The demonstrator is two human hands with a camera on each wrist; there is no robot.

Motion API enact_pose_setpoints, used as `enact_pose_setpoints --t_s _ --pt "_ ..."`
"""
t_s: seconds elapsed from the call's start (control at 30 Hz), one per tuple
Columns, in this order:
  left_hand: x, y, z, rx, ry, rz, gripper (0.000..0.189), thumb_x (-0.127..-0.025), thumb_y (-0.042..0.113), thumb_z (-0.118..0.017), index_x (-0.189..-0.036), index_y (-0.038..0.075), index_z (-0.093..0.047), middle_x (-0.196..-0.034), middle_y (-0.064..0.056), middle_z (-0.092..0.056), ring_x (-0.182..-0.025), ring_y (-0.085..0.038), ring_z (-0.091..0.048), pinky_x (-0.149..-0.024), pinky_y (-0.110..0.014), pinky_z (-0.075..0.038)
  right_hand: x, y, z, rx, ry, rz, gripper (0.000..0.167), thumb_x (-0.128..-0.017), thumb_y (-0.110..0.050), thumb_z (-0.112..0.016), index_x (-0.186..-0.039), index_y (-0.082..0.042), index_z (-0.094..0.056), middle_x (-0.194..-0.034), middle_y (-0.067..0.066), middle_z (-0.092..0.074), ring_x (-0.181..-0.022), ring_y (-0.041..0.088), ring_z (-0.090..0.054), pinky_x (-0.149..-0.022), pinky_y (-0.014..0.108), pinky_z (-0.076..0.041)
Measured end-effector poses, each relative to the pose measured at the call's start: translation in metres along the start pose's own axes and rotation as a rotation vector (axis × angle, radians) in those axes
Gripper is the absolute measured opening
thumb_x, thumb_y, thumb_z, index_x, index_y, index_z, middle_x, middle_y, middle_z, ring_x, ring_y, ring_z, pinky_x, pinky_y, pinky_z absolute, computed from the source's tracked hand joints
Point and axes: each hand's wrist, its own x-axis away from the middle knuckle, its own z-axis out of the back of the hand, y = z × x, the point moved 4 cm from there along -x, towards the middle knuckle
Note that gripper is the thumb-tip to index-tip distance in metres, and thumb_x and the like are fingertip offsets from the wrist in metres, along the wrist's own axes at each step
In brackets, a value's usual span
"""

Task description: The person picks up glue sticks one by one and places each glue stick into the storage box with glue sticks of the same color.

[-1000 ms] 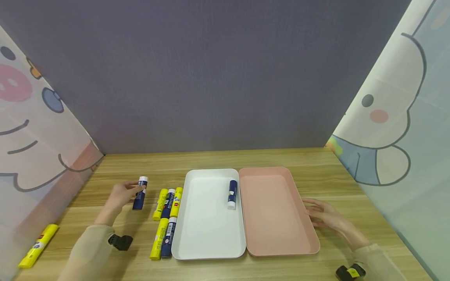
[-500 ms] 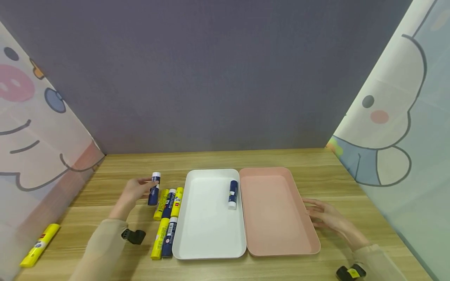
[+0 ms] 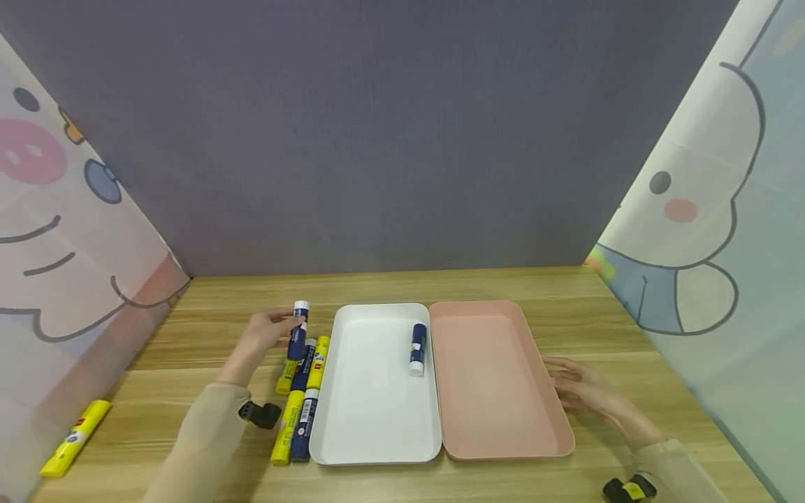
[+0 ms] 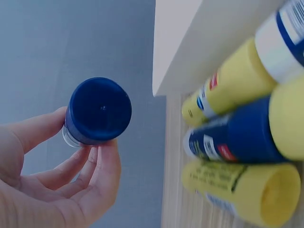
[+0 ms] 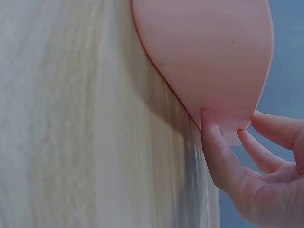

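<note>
My left hand (image 3: 260, 337) pinches a navy glue stick (image 3: 297, 342) with a white cap, held over the left group of glue sticks. From the left wrist view, its round navy base (image 4: 100, 110) faces the camera, thumb on one side and fingers on the other. Below it lie a yellow glue stick (image 3: 285, 377), a navy one (image 3: 303, 367) and another yellow one (image 3: 319, 360). My right hand (image 3: 581, 388) rests its fingertips against the outer right side of the pink tray (image 3: 499, 377); the right wrist view shows relaxed fingers (image 5: 213, 147) at its wall.
Left of the pink tray stands a white tray (image 3: 374, 412), with a navy glue stick (image 3: 418, 347) inside. Nearer the front lie a yellow glue stick (image 3: 287, 429) and a navy one (image 3: 305, 427). One yellow glue stick (image 3: 75, 439) is by the left wall.
My left hand has carried the navy glue stick to the right and slightly farther back, from beside the group to over it. The right hand stays at the pink tray.
</note>
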Motion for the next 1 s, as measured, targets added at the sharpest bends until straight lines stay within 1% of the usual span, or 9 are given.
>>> enact_pose_setpoints --t_s 0.1,0.17,0.27,0.33,0.4,0.6,0.73,0.83,1.0 --pt "-0.007 -0.003 -0.006 0.026 -0.005 -0.018 0.067 -0.082 0.042 -0.059 -0.129 -0.003 -0.041 -0.112 -0.02 -0.052 -0.087 -0.023 -0.055 -0.075 -0.038 -0.05 0.0 0.0 0.0 0.007 0.0 0.0 0.059 -0.09 -0.014 -0.05 -0.133 0.011 -0.019 -0.124 0.028 -0.044 -0.095 0.011 -0.058 -0.078 0.033 -0.05" --pt "-0.006 0.003 -0.011 0.034 -0.002 -0.017 0.064 -0.082 0.039 -0.059 -0.128 -0.003 -0.042 -0.112 -0.02 -0.053 -0.087 -0.024 -0.054 -0.076 -0.039 -0.05 0.0 0.0 0.0 0.007 0.0 -0.001 0.059 -0.09 -0.014 -0.05 -0.133 0.011 -0.019 -0.124 0.028 -0.044 -0.095 0.011 -0.058 -0.078 0.033 -0.05" --pt "0.01 0.025 -0.02 0.005 -0.013 -0.002 0.062 -0.085 0.037 -0.056 -0.128 -0.004 -0.04 -0.118 -0.023 -0.049 -0.094 -0.027 -0.053 -0.082 -0.041 -0.047 0.0 0.0 0.0 -0.001 0.001 -0.004 0.059 -0.09 -0.014 -0.05 -0.133 0.01 -0.02 -0.123 0.026 -0.046 -0.095 0.011 -0.058 -0.078 0.033 -0.05" --pt "0.016 0.036 -0.026 0.006 -0.023 0.001 0.059 -0.087 0.033 -0.055 -0.128 -0.006 -0.039 -0.121 -0.025 -0.046 -0.098 -0.029 -0.053 -0.084 -0.04 -0.046 0.0 0.001 0.001 -0.013 0.0 -0.005 0.058 -0.09 -0.014 -0.051 -0.133 0.01 -0.021 -0.122 0.023 -0.048 -0.095 0.011 -0.058 -0.078 0.033 -0.05" --pt "0.018 0.041 -0.031 0.006 -0.029 0.0 0.057 -0.088 0.031 -0.054 -0.129 -0.006 -0.038 -0.123 -0.025 -0.045 -0.099 -0.028 -0.054 -0.084 -0.04 -0.046 0.0 0.001 0.001 -0.024 -0.002 -0.005 0.057 -0.089 -0.013 -0.051 -0.133 0.009 -0.022 -0.121 0.022 -0.049 -0.095 0.012 -0.058 -0.078 0.033 -0.05" --pt "0.012 0.048 -0.045 0.047 -0.041 -0.023 0.053 -0.087 0.026 -0.055 -0.127 -0.006 -0.04 -0.12 -0.025 -0.047 -0.094 -0.026 -0.055 -0.083 -0.039 -0.047 0.0 0.001 0.001 -0.031 -0.007 0.005 0.058 -0.089 -0.013 -0.051 -0.133 0.01 -0.021 -0.121 0.022 -0.05 -0.095 0.011 -0.058 -0.078 0.033 -0.05" --pt "0.01 0.052 -0.054 0.059 -0.052 -0.033 0.052 -0.087 0.025 -0.055 -0.126 -0.007 -0.041 -0.118 -0.026 -0.048 -0.094 -0.027 -0.055 -0.082 -0.04 -0.048 0.0 0.002 0.002 -0.045 -0.011 0.007 0.055 -0.089 -0.012 -0.051 -0.133 0.008 -0.024 -0.12 0.018 -0.051 -0.095 0.011 -0.058 -0.078 0.032 -0.05" --pt "0.009 0.054 -0.059 0.054 -0.054 -0.03 0.052 -0.087 0.024 -0.056 -0.126 -0.007 -0.041 -0.118 -0.025 -0.049 -0.096 -0.029 -0.054 -0.082 -0.04 -0.047 0.0 0.002 0.002 -0.051 -0.011 0.007 0.055 -0.089 -0.012 -0.051 -0.133 0.008 -0.025 -0.119 0.016 -0.052 -0.095 0.011 -0.058 -0.078 0.032 -0.05" --pt "0.006 0.058 -0.068 0.049 -0.046 -0.009 0.048 -0.087 0.023 -0.056 -0.124 -0.005 -0.044 -0.114 -0.024 -0.052 -0.093 -0.027 -0.056 -0.081 -0.038 -0.049 -0.001 0.002 0.002 -0.06 -0.014 0.005 0.055 -0.089 -0.012 -0.052 -0.133 0.007 -0.026 -0.118 0.015 -0.053 -0.095 0.011 -0.058 -0.079 0.032 -0.05"
